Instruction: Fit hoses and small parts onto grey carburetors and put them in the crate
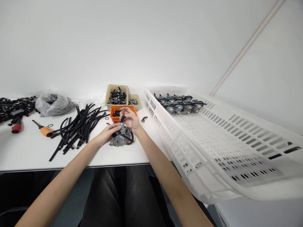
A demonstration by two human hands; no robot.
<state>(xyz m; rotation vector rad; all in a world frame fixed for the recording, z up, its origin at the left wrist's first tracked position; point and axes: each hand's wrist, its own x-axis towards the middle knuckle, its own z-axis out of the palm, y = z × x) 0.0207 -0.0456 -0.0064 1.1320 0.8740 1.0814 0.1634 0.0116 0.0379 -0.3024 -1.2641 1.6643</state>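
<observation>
A grey metal carburetor (121, 137) with a black hose looped at its side stands on the white table in front of me. My left hand (109, 132) grips its upper left side, the thumb lying along the top. At the top of the carburetor, my right hand (130, 119) has its fingers closed around a black rubber cap (122, 119) with a bent neck. The fingertips partly cover the cap. Just behind the hands is an orange basket (115, 119) holding small black parts. A loose black lever-like piece (144, 119) lies to the right.
A large white crate (163, 126) fills the right side, with several carburetors (181, 103) at its far end. Left lie black hoses (78, 126), an orange-handled screwdriver (44, 130), a red handle (16, 127) and a plastic bag (54, 105). Beige bins (107, 96) of parts stand behind.
</observation>
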